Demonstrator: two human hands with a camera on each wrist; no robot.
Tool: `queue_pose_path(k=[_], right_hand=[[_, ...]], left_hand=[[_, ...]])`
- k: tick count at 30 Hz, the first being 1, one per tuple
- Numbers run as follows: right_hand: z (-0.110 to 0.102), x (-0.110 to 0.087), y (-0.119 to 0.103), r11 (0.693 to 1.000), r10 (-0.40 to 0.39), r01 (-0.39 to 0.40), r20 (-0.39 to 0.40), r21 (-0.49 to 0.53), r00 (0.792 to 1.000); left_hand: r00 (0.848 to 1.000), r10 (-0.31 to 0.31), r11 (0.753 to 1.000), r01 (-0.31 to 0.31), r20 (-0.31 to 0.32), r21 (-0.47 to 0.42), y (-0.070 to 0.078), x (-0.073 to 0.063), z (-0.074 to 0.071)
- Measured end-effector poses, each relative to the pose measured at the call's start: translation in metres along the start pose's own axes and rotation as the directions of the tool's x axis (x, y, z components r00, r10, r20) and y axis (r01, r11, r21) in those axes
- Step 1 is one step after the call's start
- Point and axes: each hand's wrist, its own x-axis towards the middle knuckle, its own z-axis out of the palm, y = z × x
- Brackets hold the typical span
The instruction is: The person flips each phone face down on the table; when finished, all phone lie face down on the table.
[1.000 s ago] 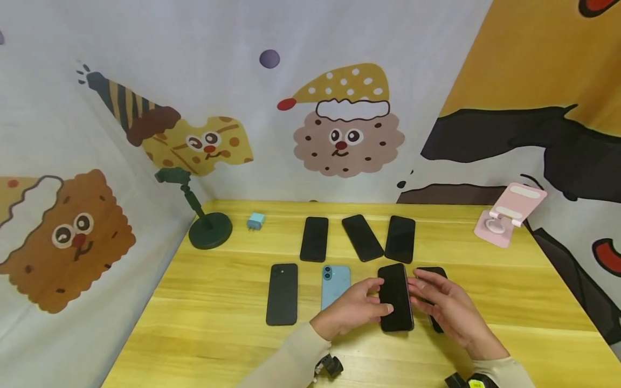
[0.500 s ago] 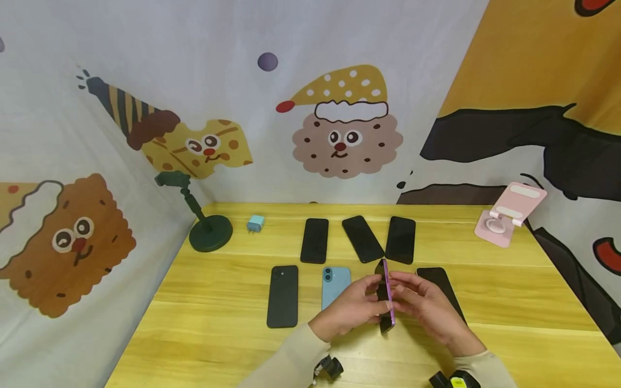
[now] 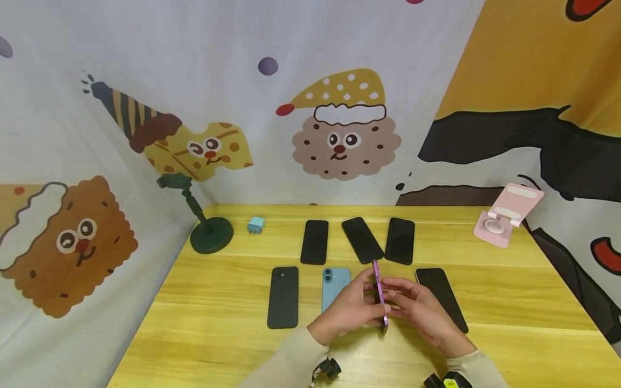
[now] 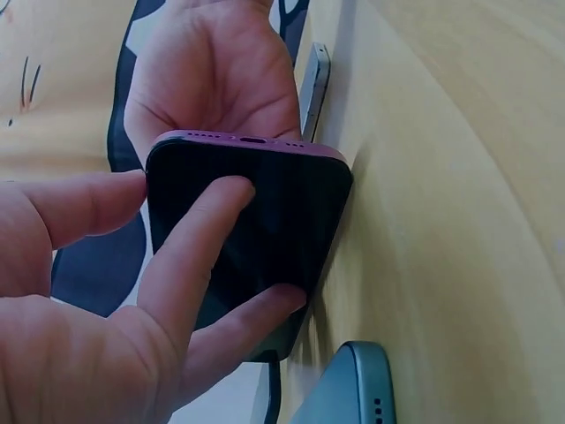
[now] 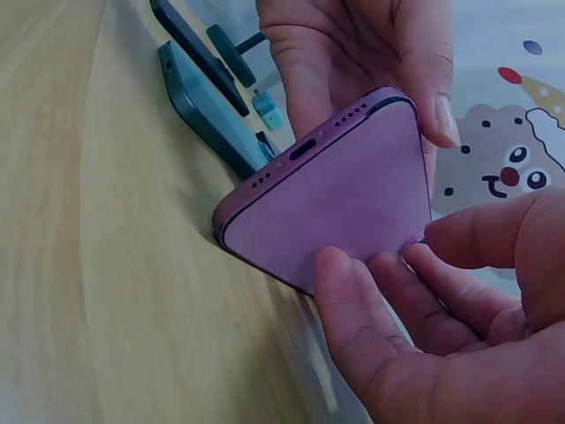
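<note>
A purple phone stands on its long edge between the hands, its black screen facing left. My left hand grips it, with fingers across the screen and the thumb at the upper edge. From the other side, my right hand holds it with fingertips against the purple back and a digit at the upper edge. A light blue phone, lying camera side up, is partly hidden by the left hand. To the right of my right hand is a black phone.
Across the wooden table lie a dark phone and several black phones in a back row. A green stand and blue charger plug are back left; a pink stand is back right.
The purple phone has turned from screen up to on edge, its back toward the right. My right hand has moved left from over the black phone onto the purple phone's back.
</note>
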Motion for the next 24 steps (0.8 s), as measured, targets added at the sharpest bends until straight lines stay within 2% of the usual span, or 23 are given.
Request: queue_pose_path(k=[6,9,13,18,24], right_hand=[[0.004,0.001,-0.001,1.000,-0.010,0.010,0.016,-0.025,1.000],[0.005,0.004,0.000,0.999,-0.010,0.010,0.003,-0.045,1.000],[0.005,0.004,0.000,0.995,-0.015,0.014,-0.009,-0.096,1.000],[0.001,0.003,-0.004,0.987,-0.021,0.018,-0.021,-0.157,1.000],[-0.006,0.002,-0.012,0.986,-0.039,0.023,-0.094,-0.163,0.995]], left_hand=[[0.999,0.006,0.998,-0.003,-0.049,0.062,0.002,-0.005,-0.001],[0.997,0.018,0.993,-0.009,-0.075,0.119,0.003,-0.005,-0.003],[0.995,0.031,0.989,-0.018,-0.093,0.147,0.001,-0.006,-0.007],[0.995,0.032,0.996,-0.024,-0.094,0.082,-0.001,-0.006,-0.012],[0.996,0.036,0.996,-0.042,-0.078,-0.073,0.002,-0.006,-0.018]])
